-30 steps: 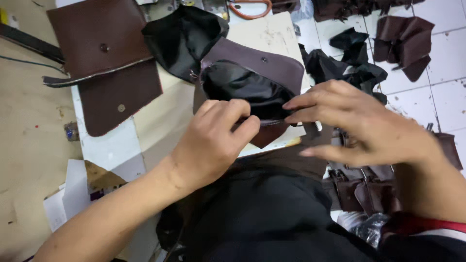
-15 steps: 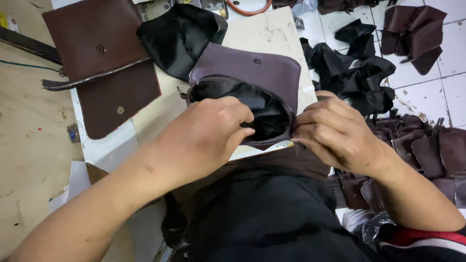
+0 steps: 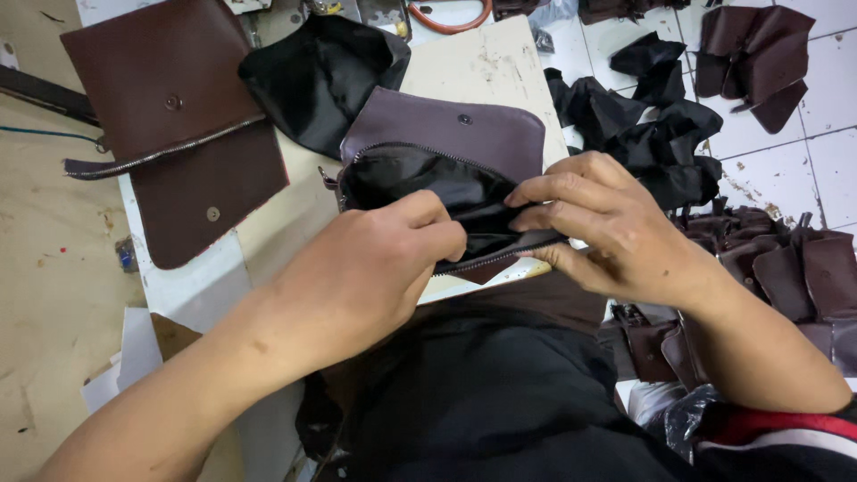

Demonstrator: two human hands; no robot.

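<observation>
Head view: brown leather pouch [image 3: 446, 134] lies on the table [image 3: 486, 62], just in front of the person, zip mouth open w/ black lining [image 3: 420, 183] showing inside. Left hand [image 3: 357, 277] is curled at the near edge of the opening, thumb and fingers pinched shut on the lining and zip edge. Right hand [image 3: 616, 232] meets it from the other side, fingertips [image 3: 522, 198] closed on the lining at the pouch's right end; grip tight, both hands nearly touching. A snap stud sits on the pouch flap. Left of it, a flat brown leather panel [image 3: 170, 116] w/ zip strip along its middle, and a loose black lining bag [image 3: 321, 76] btwn panel and pouch. On the tiled floor [image 3: 830, 152] at right: heap of black fabric pieces [image 3: 652, 125], more brown leather pieces [image 3: 759, 54], well apart from the table.
</observation>
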